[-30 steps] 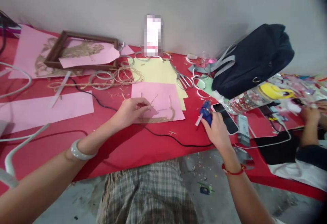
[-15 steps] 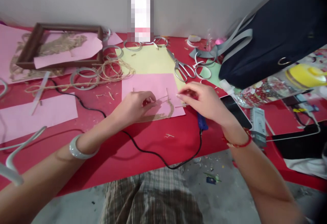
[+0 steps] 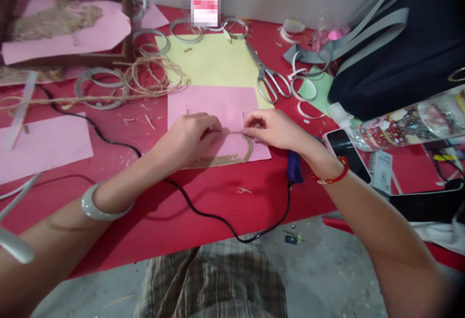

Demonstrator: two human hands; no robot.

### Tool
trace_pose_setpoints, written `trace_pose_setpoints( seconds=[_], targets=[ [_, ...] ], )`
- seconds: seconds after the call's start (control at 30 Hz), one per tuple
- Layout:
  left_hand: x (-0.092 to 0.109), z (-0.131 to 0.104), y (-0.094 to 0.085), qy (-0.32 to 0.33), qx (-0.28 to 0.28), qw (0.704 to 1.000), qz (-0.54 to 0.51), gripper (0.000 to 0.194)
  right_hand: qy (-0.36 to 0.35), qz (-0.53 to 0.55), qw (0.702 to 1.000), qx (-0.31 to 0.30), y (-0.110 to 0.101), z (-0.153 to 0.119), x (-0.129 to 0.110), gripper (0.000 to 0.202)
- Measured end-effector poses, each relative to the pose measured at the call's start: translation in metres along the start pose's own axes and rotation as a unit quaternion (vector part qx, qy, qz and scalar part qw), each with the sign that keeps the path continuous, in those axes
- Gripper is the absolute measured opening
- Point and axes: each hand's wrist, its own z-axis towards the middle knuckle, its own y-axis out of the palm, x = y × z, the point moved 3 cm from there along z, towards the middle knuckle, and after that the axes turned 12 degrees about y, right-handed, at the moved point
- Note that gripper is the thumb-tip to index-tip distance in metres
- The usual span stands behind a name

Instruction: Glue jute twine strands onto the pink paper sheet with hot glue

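Over a pink sheet of paper [image 3: 214,98], my left hand [image 3: 192,136] pinches one end of a thin piece of twine [image 3: 234,133]. The other end is between the thumb and fingertips of my right hand [image 3: 272,127], so the strand runs level between both hands. Beneath it, a curved band of twine [image 3: 249,149] lies on the sheet, joining a straight twine strip [image 3: 218,161] along the near edge. Close below my right wrist is a blue glue gun [image 3: 295,165], its nozzle end hidden by the hand.
Scissors [image 3: 267,73] lie beyond the pink sheet, partly on yellow paper [image 3: 214,56]. Loose twine [image 3: 156,76] and tape rings [image 3: 101,88] are left of them. A black cord [image 3: 207,215] crosses the table's front. A phone [image 3: 350,156], bottle [image 3: 410,122] and dark bag [image 3: 395,47] stand right.
My right hand has come in toward the paper and closed on the free end of the twine, which now lies straighter. The view has tilted down and moved closer.
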Motion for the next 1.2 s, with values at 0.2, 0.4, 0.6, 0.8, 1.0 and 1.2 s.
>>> trace_pose_setpoints(
  seconds=[0.2, 0.4, 0.6, 0.8, 1.0, 1.2],
  targets=[
    [-0.002, 0.002, -0.004, 0.011, -0.004, 1.0, 0.015, 0.024, 0.023, 0.046, 0.999, -0.013, 0.003, 0.019, 0.014, 0.026],
    [-0.007, 0.007, -0.005, 0.028, -0.022, 0.999, -0.008, 0.025, 0.036, 0.024, 0.999, -0.018, 0.003, 0.022, 0.011, 0.023],
    [-0.013, 0.02, -0.008, 0.052, -0.048, 0.997, -0.039, 0.025, 0.022, 0.061, 0.997, -0.043, 0.002, 0.015, 0.005, 0.02],
    [-0.019, 0.025, -0.006, 0.061, -0.053, 0.996, -0.043, 0.027, 0.026, 0.06, 0.997, -0.044, 0.002, 0.014, 0.005, 0.016],
    [-0.026, 0.023, -0.006, 0.065, -0.056, 0.995, -0.041, 0.028, 0.038, 0.049, 0.997, -0.048, -0.002, 0.015, 0.001, 0.015],
    [-0.027, 0.026, -0.006, 0.074, -0.058, 0.995, -0.038, 0.026, 0.041, 0.076, 0.996, -0.034, -0.002, 0.015, 0.005, 0.029]
  ],
)
